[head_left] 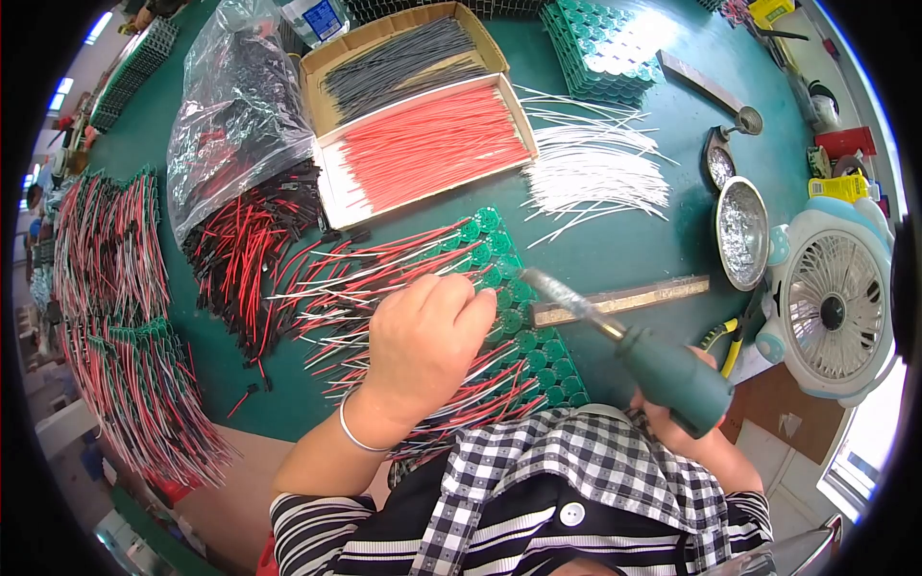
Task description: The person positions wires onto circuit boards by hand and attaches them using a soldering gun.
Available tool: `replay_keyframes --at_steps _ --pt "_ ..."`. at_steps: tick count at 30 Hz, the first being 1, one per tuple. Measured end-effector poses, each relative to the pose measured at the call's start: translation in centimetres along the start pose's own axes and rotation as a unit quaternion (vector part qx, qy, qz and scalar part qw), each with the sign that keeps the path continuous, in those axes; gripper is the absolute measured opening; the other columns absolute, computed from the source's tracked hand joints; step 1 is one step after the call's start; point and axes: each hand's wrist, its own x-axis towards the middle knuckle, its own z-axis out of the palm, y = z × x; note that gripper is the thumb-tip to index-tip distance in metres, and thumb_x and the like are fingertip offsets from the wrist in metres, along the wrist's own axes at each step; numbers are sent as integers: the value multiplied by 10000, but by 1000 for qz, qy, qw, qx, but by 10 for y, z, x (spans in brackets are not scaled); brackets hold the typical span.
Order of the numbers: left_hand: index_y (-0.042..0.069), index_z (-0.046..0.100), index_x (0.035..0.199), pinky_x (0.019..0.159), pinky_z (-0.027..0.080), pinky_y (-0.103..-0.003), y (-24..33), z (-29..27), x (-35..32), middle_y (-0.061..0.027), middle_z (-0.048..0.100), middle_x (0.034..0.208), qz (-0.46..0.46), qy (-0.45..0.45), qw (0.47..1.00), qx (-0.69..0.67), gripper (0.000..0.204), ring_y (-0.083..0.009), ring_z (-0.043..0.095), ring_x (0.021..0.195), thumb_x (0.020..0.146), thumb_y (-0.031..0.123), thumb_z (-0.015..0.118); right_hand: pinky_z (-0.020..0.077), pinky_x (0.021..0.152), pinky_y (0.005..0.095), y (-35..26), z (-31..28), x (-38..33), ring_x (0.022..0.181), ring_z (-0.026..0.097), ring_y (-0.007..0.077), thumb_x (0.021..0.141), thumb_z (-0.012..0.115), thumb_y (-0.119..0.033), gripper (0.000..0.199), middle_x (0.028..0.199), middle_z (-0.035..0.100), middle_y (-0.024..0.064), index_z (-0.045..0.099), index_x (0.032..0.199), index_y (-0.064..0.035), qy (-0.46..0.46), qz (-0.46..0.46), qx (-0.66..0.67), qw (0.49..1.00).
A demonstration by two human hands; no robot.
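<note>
My right hand [672,422] grips the dark green handle of a soldering iron [672,379]. Its metal tip points up and left, ending beside the right edge of a panel of small round green circuit boards [552,370]. Over that panel my left hand [432,322] is closed, knuckles up; whatever its fingertips pinch is hidden beneath them. Rows of red, white and black wires [480,389] run leftward from the boards, some passing under my left hand and wrist. A flat metal bar [663,296] lies across the panel's right side, below the iron's tip.
Cut red wires [432,144] and black wires [399,62] fill boxes at the back. Loose white wires [600,173] lie beside them. At left, a plastic bag [240,115] spills connector leads; wired panels [110,250] hang beyond. A metal bowl [741,233], pliers [735,346] and fan [834,307] stand right.
</note>
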Motion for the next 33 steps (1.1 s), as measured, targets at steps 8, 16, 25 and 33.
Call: replay_keyframes --at_steps 8,16,25,33 --pt "83 607 780 494 423 -303 1 2 2 -18 487 717 5 4 1000 11 93 -169 524 627 711 101 667 523 643 340 -12 -4 -1 609 638 189 756 552 1 233 887 637 111 636 973 9 31 234 288 928" --pt "76 650 798 506 413 -315 3 6 0 -26 527 752 -1 27 1000 7 167 -190 526 631 654 37 725 485 701 312 2 -7 -5 612 639 142 844 500 -104 315 834 649 64 572 1129 10 -47 119 95 987" --pt "71 634 792 513 416 -318 4 6 2 -32 520 745 5 19 1000 10 160 -195 531 637 662 40 721 468 729 315 -5 -5 0 594 634 139 795 507 -24 306 734 625 21 599 1086 -10 -33 150 86 984" --pt "67 627 770 515 418 -321 4 7 2 -36 516 725 4 22 1000 10 138 -199 532 633 669 42 719 370 909 364 -5 -6 1 633 636 144 769 532 -15 338 640 639 -11 602 1099 -17 -39 120 51 991"
